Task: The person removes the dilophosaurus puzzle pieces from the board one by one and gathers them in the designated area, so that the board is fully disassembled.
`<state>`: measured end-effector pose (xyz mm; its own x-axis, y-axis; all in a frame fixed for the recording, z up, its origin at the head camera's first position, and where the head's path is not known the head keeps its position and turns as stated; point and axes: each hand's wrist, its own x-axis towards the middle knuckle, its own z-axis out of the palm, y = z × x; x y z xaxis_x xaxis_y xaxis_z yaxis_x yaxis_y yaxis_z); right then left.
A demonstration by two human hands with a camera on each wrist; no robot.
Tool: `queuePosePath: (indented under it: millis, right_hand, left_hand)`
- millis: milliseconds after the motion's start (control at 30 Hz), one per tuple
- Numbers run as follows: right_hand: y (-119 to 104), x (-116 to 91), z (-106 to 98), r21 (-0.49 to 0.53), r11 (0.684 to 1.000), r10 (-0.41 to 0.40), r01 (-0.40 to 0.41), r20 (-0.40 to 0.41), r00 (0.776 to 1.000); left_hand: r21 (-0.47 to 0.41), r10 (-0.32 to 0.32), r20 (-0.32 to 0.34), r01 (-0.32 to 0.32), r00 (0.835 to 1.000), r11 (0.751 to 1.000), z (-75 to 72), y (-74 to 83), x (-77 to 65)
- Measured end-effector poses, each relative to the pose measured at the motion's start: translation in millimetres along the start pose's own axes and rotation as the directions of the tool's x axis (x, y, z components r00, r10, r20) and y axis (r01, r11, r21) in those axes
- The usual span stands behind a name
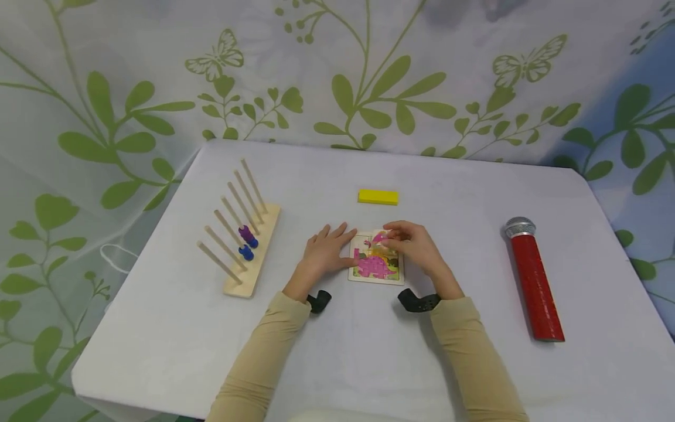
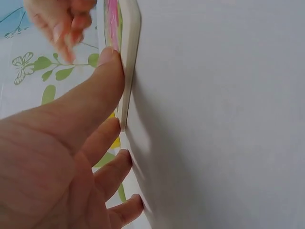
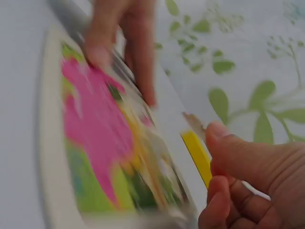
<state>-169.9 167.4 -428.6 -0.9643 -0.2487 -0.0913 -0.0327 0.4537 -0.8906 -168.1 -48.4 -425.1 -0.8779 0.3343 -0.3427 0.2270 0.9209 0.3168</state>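
A small jigsaw puzzle (image 1: 374,268) with a pink dinosaur picture and a pale border lies flat on the table between both hands. My left hand (image 1: 326,252) is spread with its thumb on the puzzle's left border, and its other fingertips rest by the edge and on the table. Above the puzzle's upper right part, my right hand (image 1: 420,246) pinches a small puzzle piece (image 3: 193,123) between thumb and fingers. In the right wrist view the piece appears edge-on, off the board. Pink parts of the picture show under the right fingertips in the head view.
A yellow block (image 1: 378,197) lies behind the puzzle. To the left stands a wooden peg rack (image 1: 266,246) with upright sticks and a few blue and purple pieces (image 1: 246,252). A red toy microphone (image 1: 538,287) with a silver head lies at the right.
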Motion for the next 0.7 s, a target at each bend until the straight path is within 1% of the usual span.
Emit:
queuePosePath:
  millis: [33, 67, 167, 233, 333, 433, 500, 633, 700]
  right_hand:
    - [4, -3, -8, -0.009, 1.000, 0.027, -0.027, -0.015, 1.000]
    - [12, -3, -15, -0.029, 0.998, 0.054, -0.055, -0.034, 0.998]
    - [25, -9, -34, -0.114, 0.983, 0.136, -0.144, -0.073, 0.988]
    - [31, -13, -42, -0.156, 0.973, 0.160, -0.172, -0.085, 0.983]
    - [35, -15, -49, -0.192, 0.963, 0.172, -0.189, -0.101, 0.980]
    - [32, -14, -46, -0.206, 0.960, 0.170, -0.189, -0.105, 0.980]
    - [25, -10, -39, -0.214, 0.962, 0.152, -0.167, -0.085, 0.985]
    - [10, -1, -17, -0.257, 0.964, 0.083, -0.076, 0.015, 0.996]
    - [5, 1, -8, -0.303, 0.952, 0.051, -0.034, 0.050, 0.997]
  left_hand:
    - [-0.008, 0.002, -0.001, -0.002, 1.000, 1.000, 0.2, -0.5, -0.6]
    - [-0.017, 0.004, -0.003, -0.004, 1.000, 1.000, 0.3, -0.8, -1.8]
    - [-0.037, 0.005, -0.006, -0.005, 1.000, 0.999, -0.4, -1.1, -5.7]
    - [-0.047, 0.003, -0.010, -0.003, 1.000, 0.999, -0.9, -1.0, -7.7]
    - [-0.050, 0.005, -0.016, -0.005, 1.000, 0.999, -1.0, -0.5, -8.7]
    - [-0.045, 0.010, -0.016, -0.011, 1.000, 0.999, -0.8, -0.1, -8.7]
    - [-0.040, 0.014, -0.012, -0.014, 1.000, 0.999, -1.1, 0.5, -8.3]
    - [-0.031, 0.016, -0.001, -0.016, 1.000, 0.999, -2.2, 2.5, -6.4]
    - [-0.027, 0.018, 0.002, -0.018, 1.000, 0.999, -2.5, 4.0, -5.1]
